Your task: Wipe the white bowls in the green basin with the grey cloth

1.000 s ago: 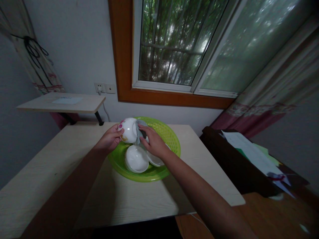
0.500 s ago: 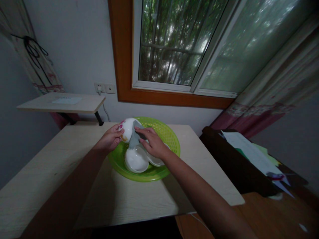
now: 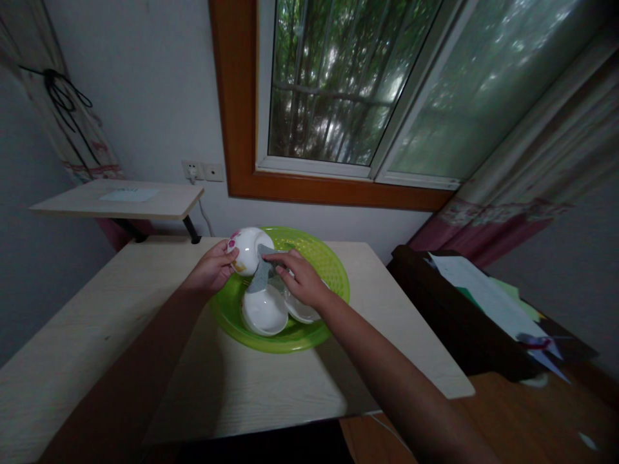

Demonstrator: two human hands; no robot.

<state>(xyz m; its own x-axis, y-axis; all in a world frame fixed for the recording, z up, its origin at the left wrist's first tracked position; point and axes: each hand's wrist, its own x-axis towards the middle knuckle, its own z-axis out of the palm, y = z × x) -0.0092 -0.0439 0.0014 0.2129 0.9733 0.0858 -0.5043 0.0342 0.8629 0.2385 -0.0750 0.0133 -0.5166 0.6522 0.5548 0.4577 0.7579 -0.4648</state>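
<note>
My left hand [image 3: 215, 265] grips a white bowl [image 3: 247, 252] with a floral pattern, tilted so its outer base faces me, above the left part of a green plastic basket [image 3: 333, 258]. A grey cloth [image 3: 261, 276] lies against the bowl's base, pressed there by the fingers of my right hand [image 3: 300, 277]. The cloth's lower end hangs down to a second white bowl [image 3: 265, 312], which sits in the basket. Another white dish [image 3: 302, 310] rests beside it, partly hidden under my right hand.
The basket stands on a pale wooden table [image 3: 387, 322]. A small raised shelf [image 3: 169, 203] with a paper is at the back left. To the right is a dark piece of furniture [image 3: 435, 309] with papers on it. Behind rises a window [image 3: 338, 96].
The held bowl has shifted slightly left and up. My right fingers and the cloth have moved a little across its base.
</note>
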